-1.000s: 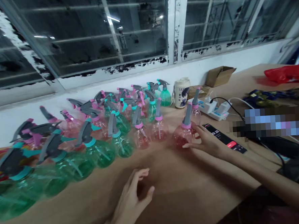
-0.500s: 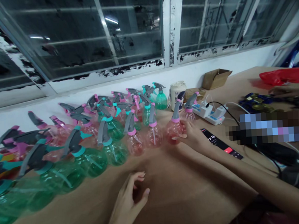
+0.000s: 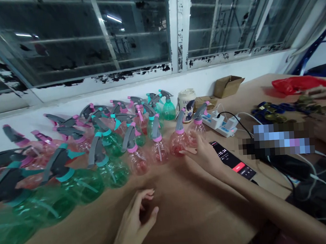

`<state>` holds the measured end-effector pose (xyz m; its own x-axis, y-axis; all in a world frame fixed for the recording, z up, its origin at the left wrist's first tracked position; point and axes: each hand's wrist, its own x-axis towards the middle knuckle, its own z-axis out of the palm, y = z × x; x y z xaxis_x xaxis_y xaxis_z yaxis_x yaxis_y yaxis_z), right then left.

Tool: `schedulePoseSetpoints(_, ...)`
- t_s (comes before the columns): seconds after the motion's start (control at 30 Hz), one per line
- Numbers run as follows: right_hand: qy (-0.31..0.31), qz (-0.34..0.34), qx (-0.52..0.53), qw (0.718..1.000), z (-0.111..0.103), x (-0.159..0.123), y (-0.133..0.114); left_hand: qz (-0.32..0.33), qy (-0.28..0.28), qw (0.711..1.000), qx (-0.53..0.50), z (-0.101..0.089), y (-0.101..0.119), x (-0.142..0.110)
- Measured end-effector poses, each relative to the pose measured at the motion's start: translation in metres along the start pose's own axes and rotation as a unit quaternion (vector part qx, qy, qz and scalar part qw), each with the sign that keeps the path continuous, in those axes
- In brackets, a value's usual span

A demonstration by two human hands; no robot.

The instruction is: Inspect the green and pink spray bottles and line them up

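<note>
Pink-collared bottle (image 3: 178, 142) shifts nearer the neighbouring bottle (image 3: 159, 150); right hand (image 3: 205, 155), grip unclear, could topple it by snagging; left hand (image 3: 136, 216) empty.

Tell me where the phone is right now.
In the head view, the phone lies right of centre on the table, just beside the right hand, with the white power strip beyond it.

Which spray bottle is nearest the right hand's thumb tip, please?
The pink-collared red bottle, second from the right; the thumb tip of the right hand overlaps it alone.
</note>
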<state>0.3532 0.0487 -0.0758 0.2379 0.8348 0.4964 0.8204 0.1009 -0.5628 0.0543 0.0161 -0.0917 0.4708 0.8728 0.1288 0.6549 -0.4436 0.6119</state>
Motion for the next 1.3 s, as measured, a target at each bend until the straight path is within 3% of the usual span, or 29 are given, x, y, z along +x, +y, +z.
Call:
schedulePoseSetpoints(0.13,0.041,0.021,0.050,0.998,-0.024,0.000,0.019,0.025,0.016,1.000,0.007,0.002,-0.001,0.005)
schedulePoseSetpoints(0.27,0.108,0.030,0.006,0.994,-0.038,0.019,0.039,0.020,0.012,1.000,0.007,0.002,-0.002,0.009)
schedulePoseSetpoints(0.5,0.115,0.026,-0.026,0.993,-0.024,0.057,0.052,0.002,0.013,1.000,-0.012,0.003,-0.006,0.009)
schedulePoseSetpoints(0.73,0.110,0.043,-0.004,0.993,-0.018,0.058,0.052,0.006,0.005,0.999,-0.044,0.003,-0.001,0.010)
schedulePoseSetpoints(1.07,0.142,0.061,0.023,0.988,-0.045,0.044,0.036,0.021,0.012,0.996,-0.083,-0.007,0.006,0.001)
schedulePoseSetpoints(1.2,0.147,0.067,0.025,0.987,-0.068,0.019,0.014,0.015,0.015,0.995,-0.097,-0.016,0.007,-0.006)
schedulePoseSetpoints(1.3,0.111,0.067,0.035,0.991,-0.082,-0.010,-0.013,0.007,0.014,0.993,-0.114,-0.023,0.004,-0.015)
